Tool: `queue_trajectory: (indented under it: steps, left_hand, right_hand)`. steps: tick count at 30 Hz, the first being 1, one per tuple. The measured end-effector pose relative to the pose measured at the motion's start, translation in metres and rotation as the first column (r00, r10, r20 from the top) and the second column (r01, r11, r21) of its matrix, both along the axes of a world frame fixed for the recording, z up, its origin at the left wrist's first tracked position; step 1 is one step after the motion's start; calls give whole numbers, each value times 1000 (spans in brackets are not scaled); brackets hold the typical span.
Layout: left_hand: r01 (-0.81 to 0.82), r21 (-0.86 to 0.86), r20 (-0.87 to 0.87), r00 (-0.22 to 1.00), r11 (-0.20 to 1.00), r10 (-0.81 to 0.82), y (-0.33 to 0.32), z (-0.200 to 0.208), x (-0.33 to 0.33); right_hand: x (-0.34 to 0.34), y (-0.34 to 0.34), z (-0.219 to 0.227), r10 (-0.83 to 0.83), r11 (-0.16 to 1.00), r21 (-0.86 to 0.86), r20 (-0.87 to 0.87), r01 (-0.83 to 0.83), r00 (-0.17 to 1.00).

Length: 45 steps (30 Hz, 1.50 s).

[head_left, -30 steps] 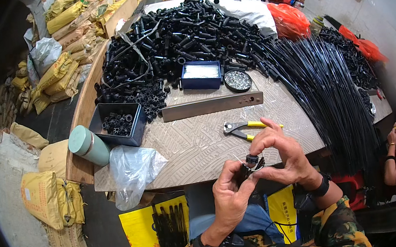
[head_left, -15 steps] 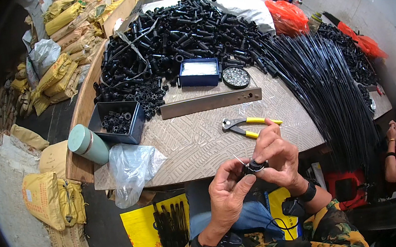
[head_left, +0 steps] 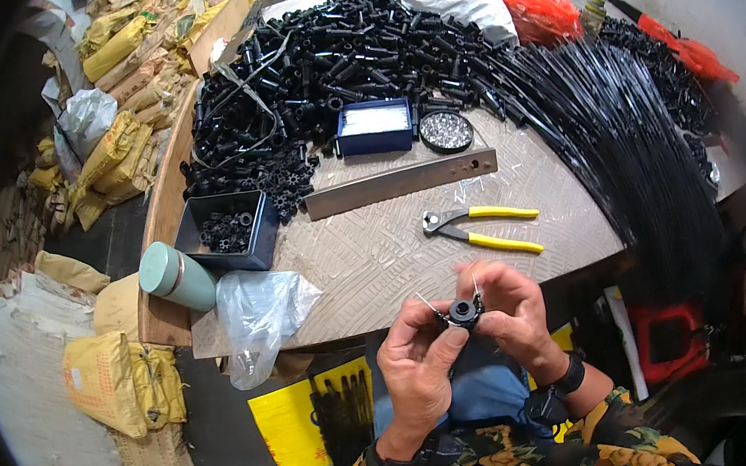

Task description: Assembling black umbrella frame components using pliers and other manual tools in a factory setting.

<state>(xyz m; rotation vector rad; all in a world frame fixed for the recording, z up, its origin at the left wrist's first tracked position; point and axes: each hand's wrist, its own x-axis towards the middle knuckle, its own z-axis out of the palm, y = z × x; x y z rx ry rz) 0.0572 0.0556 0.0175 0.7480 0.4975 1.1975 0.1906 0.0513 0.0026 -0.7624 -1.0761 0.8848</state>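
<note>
Between my two hands, above my lap and just off the table's front edge, is a small black ring-shaped plastic part [head_left: 462, 312] with a hole in its middle. My left hand [head_left: 415, 352] pinches its left side between thumb and fingers. The thumb and fingers of my right hand [head_left: 512, 311] close on its right side. A thin pale wire end sticks up at each side of the part. Beyond my hands, end-cutting pliers [head_left: 485, 228] with yellow handles lie on the table with their jaws pointing left.
A flat metal bar [head_left: 401, 182] lies across the table. Behind it stand a blue box [head_left: 378, 146] of white strips and a round dish [head_left: 446, 132]. Black parts [head_left: 313, 62] are heaped farther back, long black rods [head_left: 595, 128] at right. A green flask [head_left: 173, 276] stands left.
The black part has turned so its round face and hole show, and two wire ends now stand up instead of one. My right hand has lowered, uncovering the pliers' handles. The view has shifted slightly.
</note>
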Motion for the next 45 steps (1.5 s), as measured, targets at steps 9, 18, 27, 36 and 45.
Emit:
queue_trajectory:
  steps: [9,18,27,36,45]
  left_hand:
    - [-136,112,-44,989,984,142,-13,0,-39]
    - [-45,222,-174,981,974,85,-29,-3,-79]
    - [131,241,-176,980,962,-90,-42,-15,-102]
    - [-143,219,-113,979,965,170,-46,-26,-108]
    - [-187,182,-177,960,965,219,-58,-27,-92]
  right_hand:
    - [-28,-11,19,338,941,-138,292,-310,895]
    - [-51,-9,18,494,853,-34,376,-521,784]
    - [-45,3,24,821,558,-196,275,-806,501]
    - [-69,-19,16,-44,932,277,728,-234,684]
    - [-80,-40,-4,-205,935,345,720,-86,663]
